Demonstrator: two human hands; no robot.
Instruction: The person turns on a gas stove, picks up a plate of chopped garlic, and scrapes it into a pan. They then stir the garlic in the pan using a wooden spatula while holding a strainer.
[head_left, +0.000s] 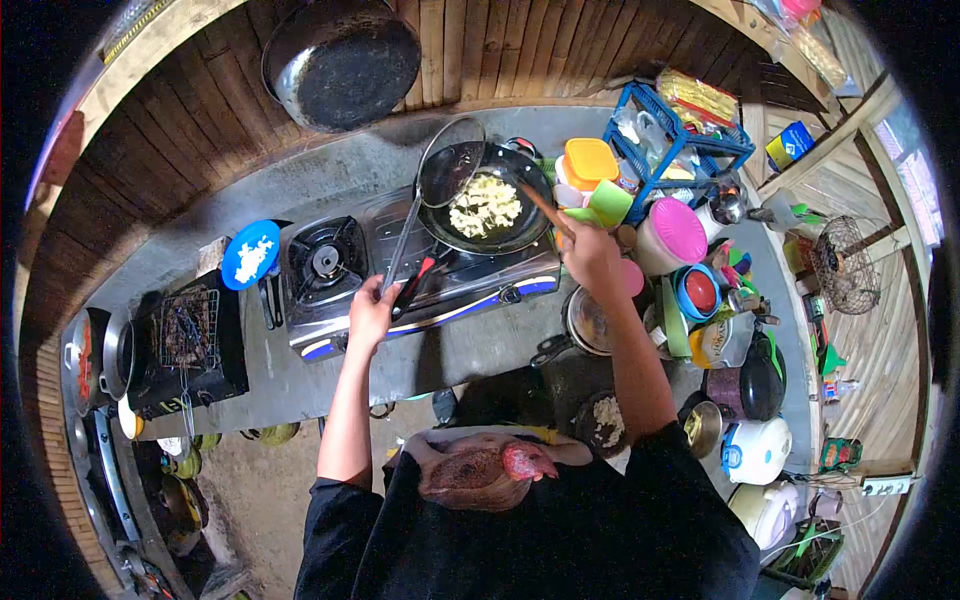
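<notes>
A black wok (515, 232) sits on the right side of a two-burner gas stove (385, 250), with pale chopped pieces (486, 207) in it. My left hand (372, 314) is closed on the long handle of a wire strainer (437, 160), whose round mesh hangs over the wok's left edge. The wok's black and red handle lies just right of that hand. My right hand (590, 252) grips a brown wooden utensil (545, 208) that slants over the wok's right rim, its tip near the pieces. The left burner (326, 260) holds no pan.
Left of the stove are a blue plate (262, 243) with white food and a grill rack (189, 328). To the right stand an orange-lidded container (591, 160), a pink-lidded tub (680, 229) and a blue basket (650, 180). A lidded pot (590, 320) sits near my right forearm.
</notes>
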